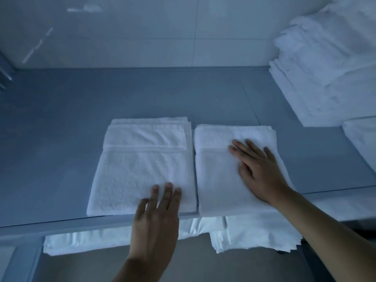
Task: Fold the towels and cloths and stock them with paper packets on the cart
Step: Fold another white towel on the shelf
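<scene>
Two folded towels [142,165] [227,171] lie side by side on the shelf [61,139], stack [325,74] far right.

Both folded towels [142,167] were fluffy white terry cloth, shelf [61,129] looked smooth matt grey, back wall [122,37] pretty glossy.

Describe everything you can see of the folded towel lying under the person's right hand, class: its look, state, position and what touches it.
The right-hand towel is white, looks like soft terry cloth, and is folded into a flat rectangle with a woven band across its far part. It lies on the grey shelf, its near edge at the shelf's front lip, beside a second folded towel, a narrow gap between them. The right hand rests flat on it, fingers straight and spread.
</scene>
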